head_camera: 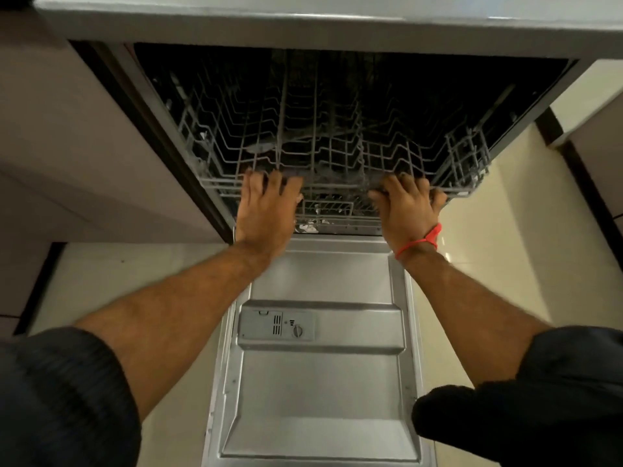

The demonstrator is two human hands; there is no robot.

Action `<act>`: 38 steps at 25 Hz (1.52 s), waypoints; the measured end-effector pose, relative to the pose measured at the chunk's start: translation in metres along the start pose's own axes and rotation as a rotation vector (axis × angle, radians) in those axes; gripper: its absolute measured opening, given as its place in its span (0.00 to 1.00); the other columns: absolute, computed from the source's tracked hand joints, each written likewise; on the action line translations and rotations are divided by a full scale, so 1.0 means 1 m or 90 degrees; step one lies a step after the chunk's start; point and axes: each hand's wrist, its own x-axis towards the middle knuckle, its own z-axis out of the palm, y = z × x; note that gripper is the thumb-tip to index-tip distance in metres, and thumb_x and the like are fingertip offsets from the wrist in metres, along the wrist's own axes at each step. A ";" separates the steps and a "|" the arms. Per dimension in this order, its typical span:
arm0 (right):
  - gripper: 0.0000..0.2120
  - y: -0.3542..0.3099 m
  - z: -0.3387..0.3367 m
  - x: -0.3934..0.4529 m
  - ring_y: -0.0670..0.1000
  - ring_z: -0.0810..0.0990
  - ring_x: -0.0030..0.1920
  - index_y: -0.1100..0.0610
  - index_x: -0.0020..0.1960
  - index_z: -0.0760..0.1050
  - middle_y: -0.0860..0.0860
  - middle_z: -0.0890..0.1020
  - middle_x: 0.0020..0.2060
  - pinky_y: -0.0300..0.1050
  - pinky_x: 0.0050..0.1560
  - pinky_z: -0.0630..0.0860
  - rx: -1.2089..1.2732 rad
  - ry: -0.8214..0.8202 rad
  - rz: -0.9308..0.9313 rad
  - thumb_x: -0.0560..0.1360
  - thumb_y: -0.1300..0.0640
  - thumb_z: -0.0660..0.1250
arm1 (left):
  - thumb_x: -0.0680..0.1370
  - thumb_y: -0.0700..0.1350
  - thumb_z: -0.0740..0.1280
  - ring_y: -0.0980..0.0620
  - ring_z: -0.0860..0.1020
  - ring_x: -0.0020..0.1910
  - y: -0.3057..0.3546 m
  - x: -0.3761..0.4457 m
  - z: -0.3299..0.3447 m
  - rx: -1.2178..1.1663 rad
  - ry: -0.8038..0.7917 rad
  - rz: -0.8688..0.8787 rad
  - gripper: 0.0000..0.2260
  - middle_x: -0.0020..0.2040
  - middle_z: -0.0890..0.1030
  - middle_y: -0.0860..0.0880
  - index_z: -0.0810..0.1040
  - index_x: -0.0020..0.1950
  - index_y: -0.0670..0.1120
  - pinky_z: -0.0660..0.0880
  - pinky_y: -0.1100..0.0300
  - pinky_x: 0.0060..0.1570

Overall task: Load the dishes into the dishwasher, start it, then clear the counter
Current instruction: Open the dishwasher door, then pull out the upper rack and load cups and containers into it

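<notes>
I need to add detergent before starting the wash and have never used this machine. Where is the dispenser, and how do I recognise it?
Look at the open dishwasher door, folded down flat below the wire rack that both hands grip. The detergent dispenser sits in the door's upper left part: a grey plastic rectangle set in bare metal, with a slotted vent and a small round knob.

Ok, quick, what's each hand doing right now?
Left hand: gripping the front rail of the rack, fingers curled over it.
Right hand: gripping the same rail further right, fingers curled over it.
</notes>
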 end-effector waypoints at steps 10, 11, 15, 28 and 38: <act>0.09 -0.015 -0.072 -0.156 0.54 0.73 0.58 0.48 0.53 0.81 0.48 0.82 0.52 0.54 0.60 0.59 -0.026 -0.132 0.109 0.80 0.49 0.62 | 0.76 0.34 0.71 0.43 0.72 0.60 0.035 -0.154 -0.068 -0.143 -0.149 -0.064 0.25 0.60 0.80 0.48 0.76 0.71 0.51 0.62 0.44 0.74; 0.10 -0.019 -0.081 -0.169 0.54 0.73 0.59 0.48 0.54 0.80 0.48 0.82 0.52 0.54 0.60 0.60 -0.028 -0.153 0.117 0.80 0.48 0.62 | 0.76 0.34 0.70 0.44 0.71 0.61 0.038 -0.167 -0.076 -0.154 -0.179 -0.071 0.26 0.61 0.79 0.49 0.75 0.71 0.52 0.60 0.44 0.76; 0.09 -0.025 -0.105 -0.225 0.53 0.74 0.59 0.48 0.53 0.81 0.48 0.82 0.51 0.51 0.58 0.60 -0.036 -0.208 0.143 0.79 0.46 0.64 | 0.78 0.37 0.69 0.45 0.72 0.62 0.046 -0.220 -0.098 -0.180 -0.258 -0.067 0.22 0.64 0.79 0.50 0.75 0.71 0.52 0.63 0.48 0.72; 0.11 -0.036 -0.144 -0.329 0.56 0.73 0.63 0.53 0.58 0.81 0.52 0.82 0.56 0.55 0.62 0.67 0.011 -0.265 0.178 0.79 0.51 0.66 | 0.76 0.28 0.61 0.44 0.65 0.74 0.059 -0.323 -0.147 -0.172 -0.356 -0.052 0.35 0.72 0.73 0.50 0.65 0.79 0.53 0.48 0.47 0.79; 0.21 -0.039 -0.223 -0.294 0.57 0.68 0.72 0.57 0.72 0.71 0.56 0.73 0.70 0.46 0.73 0.60 0.222 -0.525 0.115 0.79 0.62 0.64 | 0.84 0.44 0.60 0.38 0.43 0.82 0.057 -0.311 -0.243 -0.197 -0.529 -0.116 0.31 0.84 0.47 0.53 0.50 0.83 0.54 0.41 0.39 0.79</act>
